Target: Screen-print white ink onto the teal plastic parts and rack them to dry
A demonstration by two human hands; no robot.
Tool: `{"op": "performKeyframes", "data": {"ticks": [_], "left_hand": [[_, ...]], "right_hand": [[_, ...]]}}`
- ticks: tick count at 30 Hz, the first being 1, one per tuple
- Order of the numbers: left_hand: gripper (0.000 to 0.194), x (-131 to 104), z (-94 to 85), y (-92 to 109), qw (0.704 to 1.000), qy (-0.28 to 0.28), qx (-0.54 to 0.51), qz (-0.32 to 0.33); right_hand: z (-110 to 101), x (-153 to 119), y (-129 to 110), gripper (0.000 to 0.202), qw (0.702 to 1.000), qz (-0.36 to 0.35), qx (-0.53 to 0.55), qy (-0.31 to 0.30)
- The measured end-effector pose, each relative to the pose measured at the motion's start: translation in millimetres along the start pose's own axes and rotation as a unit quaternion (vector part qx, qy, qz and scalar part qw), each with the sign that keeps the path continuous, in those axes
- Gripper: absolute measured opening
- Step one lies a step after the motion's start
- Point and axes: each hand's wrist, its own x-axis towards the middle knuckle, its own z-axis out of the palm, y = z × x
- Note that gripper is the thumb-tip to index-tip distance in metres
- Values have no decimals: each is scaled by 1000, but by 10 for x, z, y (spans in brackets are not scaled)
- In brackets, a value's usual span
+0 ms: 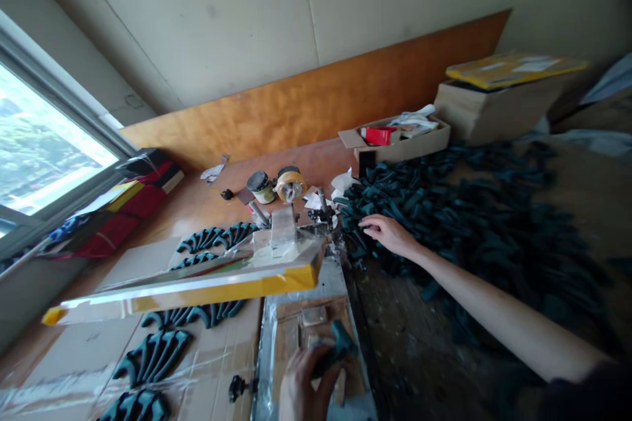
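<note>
My left hand (305,378) is closed around a dark green curved piece (342,341), over a wooden fixture (289,316) on a metal base plate (269,342). Small wooden blocks lie on that fixture. At the near left edge of a large heap of similar dark green pieces (474,217), my right hand (388,235) has its fingers bent together. Whether a piece is between those fingertips I cannot make out. Above the base plate, a long flat frame (197,293) with yellow tape on its edge is raised at a tilt.
Rows of green pieces (153,355) lie on cardboard (212,368) at left. Behind the frame stand a jar (261,187) and a tape roll (290,185). An open carton (409,148) and a closed box (484,112) stand beyond the heap. A black knob (237,389) juts from the base plate.
</note>
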Motion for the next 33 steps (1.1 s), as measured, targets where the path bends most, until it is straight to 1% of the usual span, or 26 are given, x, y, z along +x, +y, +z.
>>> {"op": "performKeyframes", "data": {"ticks": [2, 4, 6, 8, 9, 10, 12, 15, 17, 19, 21, 23, 26, 29, 31, 33], "left_hand": [[17, 304, 273, 133, 992, -89, 60, 64], [18, 589, 589, 276, 973, -156, 136, 100], [19, 810, 909, 386, 947, -206, 209, 133], [19, 951, 1187, 437, 922, -241, 262, 156], [19, 993, 1299, 441, 913, -251, 278, 160], [20, 1019, 1391, 437, 909, -257, 287, 161], [22, 1036, 1511, 417, 906, -263, 292, 157], [23, 1012, 1550, 416, 904, -260, 303, 151], [23, 975, 1496, 444, 907, -247, 306, 151], [28, 922, 1380, 473, 919, -218, 291, 150], [30, 850, 1201, 466, 941, -175, 250, 144], [27, 760, 962, 393, 963, -134, 189, 135], [25, 604, 518, 138, 985, -78, 110, 108], [28, 436, 27, -241, 997, -16, 63, 50], [32, 325, -282, -505, 999, 25, 46, 0], [35, 230, -547, -732, 997, 58, 26, -47]], "right_hand": [[-279, -472, 24, 25, 1000, 4, 4, 22], [-511, -923, 40, 26, 998, 26, -7, 49], [-672, -1330, 51, 28, 995, 63, -29, 71], [-766, -1693, 68, 29, 991, 92, -50, 84], [-792, -1861, 82, 30, 989, 101, -60, 88], [-807, -2018, 100, 31, 987, 108, -72, 92], [-816, -2303, 156, 31, 981, 121, -103, 107], [-797, -2619, 274, 34, 963, 147, -170, 149], [-782, -2720, 356, 36, 945, 165, -223, 171], [-781, -2711, 422, 37, 930, 174, -269, 181], [-801, -2597, 467, 35, 917, 174, -307, 184], [-847, -2413, 504, 31, 900, 189, -347, 184], [-947, -2126, 571, 26, 866, 248, -405, 158], [-1048, -1958, 617, 29, 849, 286, -421, 146], [-1067, -1914, 578, 33, 849, 273, -420, 166], [-983, -1883, 449, 36, 861, 227, -410, 197]]}}
